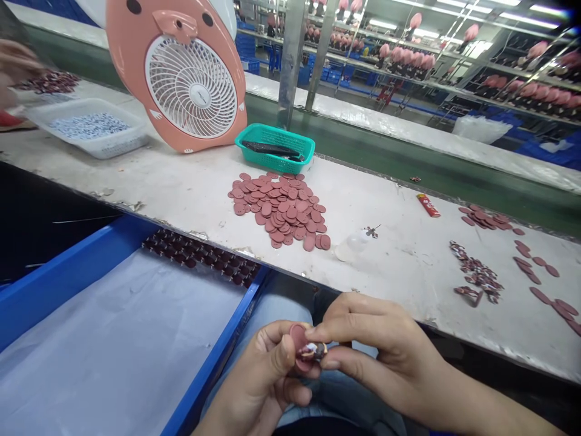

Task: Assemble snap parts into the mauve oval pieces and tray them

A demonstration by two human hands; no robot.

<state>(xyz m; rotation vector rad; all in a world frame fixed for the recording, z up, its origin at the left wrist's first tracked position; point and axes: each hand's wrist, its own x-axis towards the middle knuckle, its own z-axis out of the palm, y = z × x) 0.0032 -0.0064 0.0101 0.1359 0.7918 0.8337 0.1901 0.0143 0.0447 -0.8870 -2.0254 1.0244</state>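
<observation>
Just in front of the table edge, above the lap, my left hand [267,369] pinches a reddish-brown oval disc [298,336] between thumb and fingers. Thumb and forefinger of my right hand [376,345] close on a small figure piece [314,350] with white, dark and yellowish parts, which touches the disc. Another reddish edge shows beneath it. Fine details of the join are too small to tell. A large pile of similar discs [290,209] lies on the table beyond the hands, and a cluster of small figure pieces [481,275] lies to the right.
A blue tray [227,351] with rows of dark pieces stands at the left. On the table [385,272] are a green basket [272,166], a pink fan [195,91], a white tub [109,147], a red wrapper [428,206] and a small translucent bottle [351,245]. Another person's hand shows far left.
</observation>
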